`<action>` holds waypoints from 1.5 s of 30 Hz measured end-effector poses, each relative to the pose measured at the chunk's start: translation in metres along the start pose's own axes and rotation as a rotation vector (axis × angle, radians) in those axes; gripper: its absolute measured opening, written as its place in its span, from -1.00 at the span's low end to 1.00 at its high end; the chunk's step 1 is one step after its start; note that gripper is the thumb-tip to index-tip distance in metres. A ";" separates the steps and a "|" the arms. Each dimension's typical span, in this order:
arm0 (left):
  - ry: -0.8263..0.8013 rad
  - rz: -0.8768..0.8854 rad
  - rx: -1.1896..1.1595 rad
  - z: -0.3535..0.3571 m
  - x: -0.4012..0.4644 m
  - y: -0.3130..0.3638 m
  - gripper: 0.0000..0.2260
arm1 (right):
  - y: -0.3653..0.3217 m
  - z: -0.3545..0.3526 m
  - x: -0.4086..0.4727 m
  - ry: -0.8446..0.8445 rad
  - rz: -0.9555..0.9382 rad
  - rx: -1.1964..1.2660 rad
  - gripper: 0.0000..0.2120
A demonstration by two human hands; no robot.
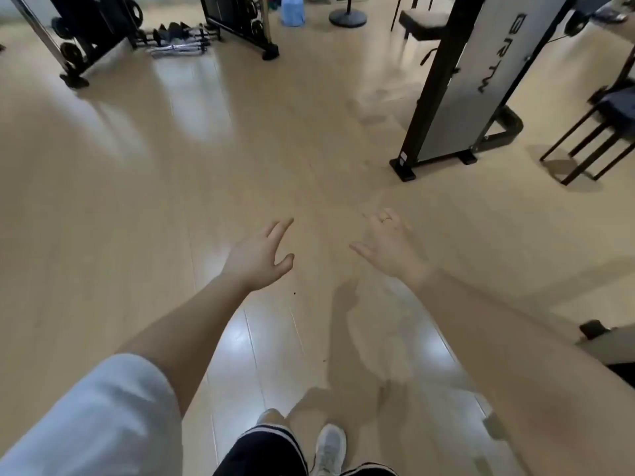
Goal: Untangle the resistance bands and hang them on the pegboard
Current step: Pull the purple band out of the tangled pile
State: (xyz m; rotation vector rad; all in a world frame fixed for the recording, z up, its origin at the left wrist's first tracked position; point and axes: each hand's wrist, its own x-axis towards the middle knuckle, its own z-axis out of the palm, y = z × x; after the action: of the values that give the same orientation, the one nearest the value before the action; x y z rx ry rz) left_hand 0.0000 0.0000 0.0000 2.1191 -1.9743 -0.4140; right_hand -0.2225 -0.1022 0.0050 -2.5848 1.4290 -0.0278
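Note:
No resistance bands and no pegboard appear in this view. My left hand [261, 257] reaches forward over the pale wooden floor [171, 201], fingers spread, holding nothing. My right hand [390, 247] is stretched out beside it, about a hand's width to the right, also spread and holding nothing; a ring sits on one finger. Both forearms are bare, and a white sleeve covers my left upper arm. Below, my leg in dark shorts and a grey shoe [330, 448] stand on the floor.
A grey and black weight machine [457, 87] stands at the right, with a dark stool [598, 132] beyond it. Another black machine frame [86, 32] and a dumbbell rack [178, 39] are at the back left. A blue bucket [292, 10] sits at the far back.

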 end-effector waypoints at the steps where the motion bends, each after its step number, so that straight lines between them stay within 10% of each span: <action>1: 0.030 -0.022 -0.030 -0.003 0.005 0.001 -0.43 | 0.001 -0.001 0.008 0.010 0.029 0.030 -0.38; 13: 0.304 -0.050 -0.166 -0.047 0.168 -0.080 -0.40 | -0.019 -0.020 0.223 0.004 0.044 0.353 -0.36; 35: 0.132 0.192 -0.100 -0.145 0.769 -0.202 -0.52 | 0.134 -0.093 0.777 -0.042 0.296 0.385 -0.36; 45: 0.110 -0.026 -0.199 -0.219 1.033 -0.306 -0.43 | 0.162 -0.146 1.107 -0.143 0.203 0.412 -0.39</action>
State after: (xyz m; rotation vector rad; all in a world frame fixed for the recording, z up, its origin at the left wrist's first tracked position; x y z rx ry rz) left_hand 0.4250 -1.0128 0.0396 2.0010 -1.7682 -0.4669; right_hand 0.2198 -1.1399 0.0390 -2.0648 1.4488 -0.0956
